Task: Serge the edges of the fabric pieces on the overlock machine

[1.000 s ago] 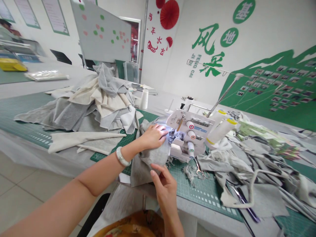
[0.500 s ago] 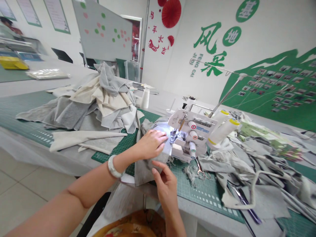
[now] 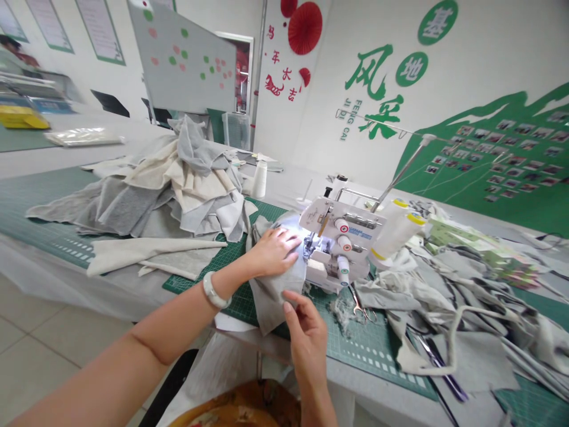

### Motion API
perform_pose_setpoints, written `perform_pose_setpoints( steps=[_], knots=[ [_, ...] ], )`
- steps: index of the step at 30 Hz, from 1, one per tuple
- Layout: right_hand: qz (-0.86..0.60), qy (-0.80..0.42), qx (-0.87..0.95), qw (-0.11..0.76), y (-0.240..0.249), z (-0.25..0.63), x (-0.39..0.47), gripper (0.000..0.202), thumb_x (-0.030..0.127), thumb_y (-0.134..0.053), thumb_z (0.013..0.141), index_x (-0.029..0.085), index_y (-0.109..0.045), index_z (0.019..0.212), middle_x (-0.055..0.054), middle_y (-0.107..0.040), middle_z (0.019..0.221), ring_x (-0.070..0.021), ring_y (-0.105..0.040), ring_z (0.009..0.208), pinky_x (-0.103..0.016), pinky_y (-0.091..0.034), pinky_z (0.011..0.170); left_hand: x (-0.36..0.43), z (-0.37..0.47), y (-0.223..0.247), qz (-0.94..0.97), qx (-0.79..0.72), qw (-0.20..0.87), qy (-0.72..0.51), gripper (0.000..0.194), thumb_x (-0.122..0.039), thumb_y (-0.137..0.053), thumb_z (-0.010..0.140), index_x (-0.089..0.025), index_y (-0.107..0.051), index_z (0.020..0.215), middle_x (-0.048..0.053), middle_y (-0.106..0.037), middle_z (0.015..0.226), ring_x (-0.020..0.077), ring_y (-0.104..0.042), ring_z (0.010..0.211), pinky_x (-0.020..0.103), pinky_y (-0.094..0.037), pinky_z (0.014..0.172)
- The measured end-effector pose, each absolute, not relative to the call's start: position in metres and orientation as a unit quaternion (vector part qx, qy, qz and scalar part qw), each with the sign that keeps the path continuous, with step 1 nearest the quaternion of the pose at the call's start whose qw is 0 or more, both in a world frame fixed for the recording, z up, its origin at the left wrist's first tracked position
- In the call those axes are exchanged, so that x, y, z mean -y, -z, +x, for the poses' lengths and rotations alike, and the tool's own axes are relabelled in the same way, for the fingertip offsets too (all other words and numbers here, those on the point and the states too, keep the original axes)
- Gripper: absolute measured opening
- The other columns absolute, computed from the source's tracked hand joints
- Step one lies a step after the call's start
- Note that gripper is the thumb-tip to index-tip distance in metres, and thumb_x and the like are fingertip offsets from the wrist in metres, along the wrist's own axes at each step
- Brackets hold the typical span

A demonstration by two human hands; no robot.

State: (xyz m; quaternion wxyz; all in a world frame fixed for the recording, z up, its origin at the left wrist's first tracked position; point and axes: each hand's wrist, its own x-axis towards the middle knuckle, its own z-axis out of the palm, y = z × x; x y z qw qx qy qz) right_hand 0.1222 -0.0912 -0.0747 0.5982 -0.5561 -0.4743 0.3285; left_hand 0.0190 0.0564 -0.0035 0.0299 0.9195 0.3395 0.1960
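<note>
My left grip lies loosely open on the grey cloth beneath it, just beside the sewing machine, right grip nearly closed at the cloth's near part, can't tell if pinching; work seems partway, near end apparently not yet fed.

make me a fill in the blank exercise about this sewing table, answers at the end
1. The bare left hand, its wrist circled by a smooth, pale bangle, rests on draped fabric that is ____ in colour.
2. The tall white thread cones just right of the white plastic sewing machine have ____ tops.
3. The flat, gridded cutting mat is ____.
4. The large, round, pleated fan near the top is ____.

Missing words: grey; yellow; green; red.
</note>
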Motion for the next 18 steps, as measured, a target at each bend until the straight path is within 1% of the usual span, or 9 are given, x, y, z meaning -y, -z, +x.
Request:
perform_pose_setpoints(
  steps=[2, 4, 8, 11, 14, 18],
  knots=[
    [-0.555, -0.325, 0.470, 0.604, 0.076, 0.123, 0.091, 0.027, 0.040, -0.062, 0.085, 0.019, -0.073, 0.098, -0.005, -0.070, 0.092, -0.0178, -0.061, 0.082, -0.029, -0.047, 0.077, -0.061, 0.021, 0.003, 0.920, -0.343, 0.031, -0.188, 0.038, -0.031, -0.046, 0.093, -0.019, -0.056, 0.128, 0.010, -0.055, 0.133, 0.0289, -0.046, 0.124, 0.047, -0.035, 0.106],
    [-0.554, -0.324, 0.472, 0.605, 0.077, 0.122, 0.091, 0.027, 0.040, -0.062, 0.085, 0.019, -0.072, 0.098, -0.006, -0.070, 0.092, -0.0184, -0.061, 0.084, -0.030, -0.047, 0.079, -0.064, 0.022, 0.003, 0.919, -0.345, 0.037, -0.186, 0.037, -0.030, -0.046, 0.093, -0.019, -0.057, 0.127, 0.010, -0.055, 0.133, 0.0288, -0.046, 0.123, 0.047, -0.036, 0.105],
    [-0.559, -0.327, 0.480, 0.592, 0.079, 0.122, 0.091, 0.028, 0.039, -0.062, 0.085, 0.019, -0.072, 0.102, -0.004, -0.068, 0.085, -0.0170, -0.059, 0.077, -0.029, -0.047, 0.074, -0.058, 0.019, -0.001, 0.913, -0.342, 0.027, -0.220, 0.037, -0.028, -0.043, 0.094, -0.016, -0.057, 0.126, 0.012, -0.056, 0.131, 0.0284, -0.044, 0.125, 0.047, -0.033, 0.107],
    [-0.568, -0.324, 0.481, 0.584, 0.079, 0.121, 0.092, 0.027, 0.037, -0.065, 0.083, 0.019, -0.071, 0.102, -0.004, -0.067, 0.087, -0.0168, -0.058, 0.078, -0.028, -0.046, 0.074, -0.044, 0.012, -0.002, 0.909, -0.330, 0.017, -0.254, 0.035, -0.025, -0.040, 0.095, -0.015, -0.056, 0.125, 0.012, -0.058, 0.128, 0.0260, -0.044, 0.125, 0.046, -0.028, 0.110],
    [-0.567, -0.324, 0.485, 0.582, 0.079, 0.120, 0.091, 0.026, 0.035, -0.066, 0.081, 0.019, -0.070, 0.100, -0.004, -0.067, 0.090, -0.0164, -0.057, 0.078, -0.028, -0.046, 0.075, -0.035, 0.006, 0.002, 0.917, -0.307, 0.038, -0.252, 0.033, -0.025, -0.041, 0.095, -0.018, -0.059, 0.122, 0.009, -0.059, 0.128, 0.0232, -0.048, 0.123, 0.043, -0.029, 0.110],
    [-0.562, -0.315, 0.479, 0.596, 0.079, 0.115, 0.089, 0.025, 0.034, -0.065, 0.082, 0.018, -0.068, 0.100, -0.002, -0.064, 0.083, -0.0150, -0.055, 0.073, -0.027, -0.045, 0.071, -0.039, 0.006, 0.006, 0.920, -0.309, 0.055, -0.236, 0.035, -0.027, -0.042, 0.095, -0.019, -0.060, 0.124, 0.009, -0.058, 0.132, 0.0231, -0.049, 0.126, 0.043, -0.031, 0.109]
  ],
)
